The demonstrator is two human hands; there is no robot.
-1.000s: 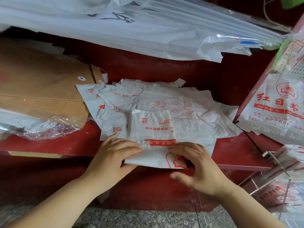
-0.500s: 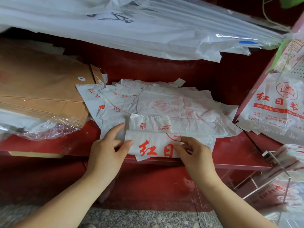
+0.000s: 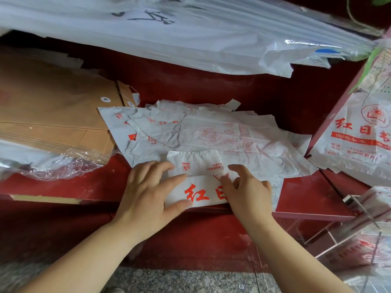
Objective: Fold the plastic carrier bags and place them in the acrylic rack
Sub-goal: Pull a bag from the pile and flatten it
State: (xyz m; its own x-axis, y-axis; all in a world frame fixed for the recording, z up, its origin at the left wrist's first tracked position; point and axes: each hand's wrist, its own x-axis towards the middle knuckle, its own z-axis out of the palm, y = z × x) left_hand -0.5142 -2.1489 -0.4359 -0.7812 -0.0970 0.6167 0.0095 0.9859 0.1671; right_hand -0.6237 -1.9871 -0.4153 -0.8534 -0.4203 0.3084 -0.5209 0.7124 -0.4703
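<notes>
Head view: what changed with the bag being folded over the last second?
On the front bag the near edge was folded away from the person, leaving a narrower strip with red characters on top. The left hand presses its left end flat; the right hand rests fingertips on the fold's edge. The pile of bags and the brown envelopes stayed put.

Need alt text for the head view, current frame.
The left hand presses flat on a part-folded white plastic carrier bag with red print at the front edge of a red shelf; the right hand touches its fold. A loose pile of bags lies behind, brown envelopes left, an acrylic rack lower right.
</notes>
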